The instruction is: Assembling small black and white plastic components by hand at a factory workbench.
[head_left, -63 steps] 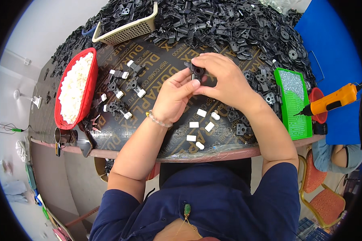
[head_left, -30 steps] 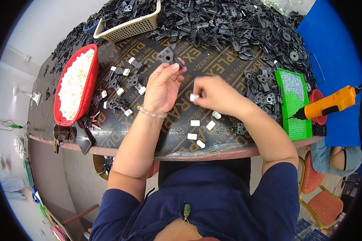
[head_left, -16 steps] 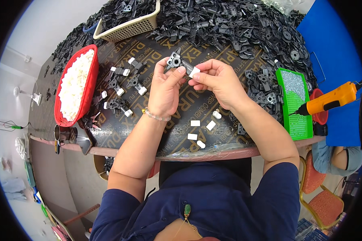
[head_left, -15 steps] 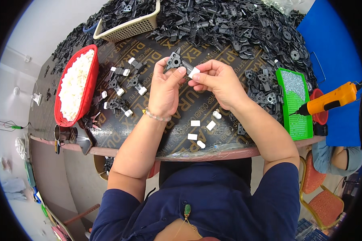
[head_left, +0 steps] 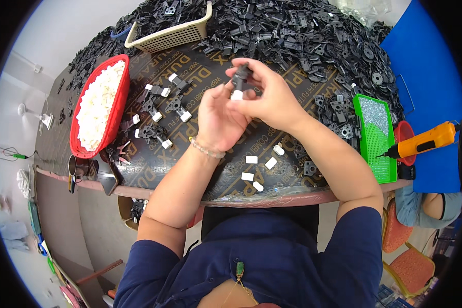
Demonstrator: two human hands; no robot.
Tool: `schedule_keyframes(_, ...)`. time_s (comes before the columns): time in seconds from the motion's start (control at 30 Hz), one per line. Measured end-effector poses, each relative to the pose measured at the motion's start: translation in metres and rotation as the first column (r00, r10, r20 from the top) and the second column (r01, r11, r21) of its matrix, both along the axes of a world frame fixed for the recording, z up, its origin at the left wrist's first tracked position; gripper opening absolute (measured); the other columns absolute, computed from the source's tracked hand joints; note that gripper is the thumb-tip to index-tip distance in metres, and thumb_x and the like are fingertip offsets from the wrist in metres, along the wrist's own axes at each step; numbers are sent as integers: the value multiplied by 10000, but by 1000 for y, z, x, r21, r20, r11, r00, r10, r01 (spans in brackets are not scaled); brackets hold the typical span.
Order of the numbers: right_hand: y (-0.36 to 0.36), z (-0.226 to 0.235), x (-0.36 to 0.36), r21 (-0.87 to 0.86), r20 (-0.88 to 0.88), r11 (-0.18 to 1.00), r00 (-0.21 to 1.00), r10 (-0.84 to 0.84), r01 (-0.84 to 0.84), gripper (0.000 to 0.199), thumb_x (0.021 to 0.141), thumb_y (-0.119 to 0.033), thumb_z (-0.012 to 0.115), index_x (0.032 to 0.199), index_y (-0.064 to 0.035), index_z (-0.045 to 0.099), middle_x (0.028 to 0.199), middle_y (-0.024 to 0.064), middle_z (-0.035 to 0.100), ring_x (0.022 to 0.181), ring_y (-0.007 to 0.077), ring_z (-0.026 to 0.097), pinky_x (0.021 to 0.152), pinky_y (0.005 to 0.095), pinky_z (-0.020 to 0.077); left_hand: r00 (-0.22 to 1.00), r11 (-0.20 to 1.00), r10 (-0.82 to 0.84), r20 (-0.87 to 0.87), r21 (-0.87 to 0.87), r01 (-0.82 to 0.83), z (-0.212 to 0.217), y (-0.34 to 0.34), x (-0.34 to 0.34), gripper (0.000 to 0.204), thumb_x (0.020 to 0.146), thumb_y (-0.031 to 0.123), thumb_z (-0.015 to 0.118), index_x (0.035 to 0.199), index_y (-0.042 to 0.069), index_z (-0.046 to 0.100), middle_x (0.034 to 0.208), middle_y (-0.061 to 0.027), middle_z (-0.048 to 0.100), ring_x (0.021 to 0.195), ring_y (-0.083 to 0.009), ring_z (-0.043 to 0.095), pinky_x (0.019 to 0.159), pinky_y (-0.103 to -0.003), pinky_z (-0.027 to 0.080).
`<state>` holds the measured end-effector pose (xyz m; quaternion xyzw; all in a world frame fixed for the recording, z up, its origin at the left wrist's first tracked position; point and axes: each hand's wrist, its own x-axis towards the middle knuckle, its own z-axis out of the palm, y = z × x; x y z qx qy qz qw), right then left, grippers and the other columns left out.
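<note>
"Two hands appear in the head view, above the worktop point(head_left: 56, 143). What does each hold?"

"The right hand point(head_left: 273, 98) grasps a black part point(head_left: 241, 78), its fingers curled around the upper end and its thumb beneath. A white cap point(head_left: 236, 95) sits at the part's lower end, just above that thumb."

"And the left hand point(head_left: 223, 117)?"

"Its palm is exposed, close against the right hand. Its fingers are partly hidden there; whether they grip the part cannot be told. A bracelet point(head_left: 208, 149) circles the wrist."

"What lies nearest the hands?"

"Five white blocks point(head_left: 251, 159) are scattered on the worktop, between the hands and its near edge. To the left is a loose group of capped parts point(head_left: 150, 107), black with white ends; beyond it stands a red basket point(head_left: 116, 114) filled with small white pieces."

"The far side and the right?"

"A heap of black pieces point(head_left: 287, 36) spreads along the far side, next to a beige basket point(head_left: 179, 37). At right, a green tray point(head_left: 387, 178) holds small silvery pieces; the tip of an orange driver point(head_left: 427, 140) extends over it. A red bowl point(head_left: 404, 130) stands just beside the tray."
</note>
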<state>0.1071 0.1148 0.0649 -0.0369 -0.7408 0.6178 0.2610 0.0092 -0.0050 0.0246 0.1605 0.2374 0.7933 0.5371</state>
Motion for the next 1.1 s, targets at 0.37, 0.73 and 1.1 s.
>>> schedule_keyframes(0.37,-52,-20,-135,530,-150,847,986,68,22,1049,690,-448,840,1514,-27,347,1354,231,573,1276,405,519,1074,404,416,950,995,83,300,-77,-62,-34,-1,-24,639,953,594,513,1340,85,516,1293,-94,595,1216,-272,560,1069,-479,421)
schedule_keyframes(0.73,120,-45,-42,976,-37,127,714,-699,175,202,874,-112,595,1057,-32,627,1069,162,605,1018,343,642,802,440,571,968,947,208,138,-277,-164,-17,6,-8,412,1036,397,461,1262,57,513,1131,-128,631,1038,-266,612,878,-373,491)
schedule_keyframes(1.1,76,20,30,410,390,911,909,-146,-30,323,857,-194,744,1108,1,686,971,84,716,869,182,672,790,312,524,979,978,-186,78,-82,192,-5,1,10,387,1055,176,477,1420,65,410,1260,-208,589,1075,-274,639,973,-427,541)
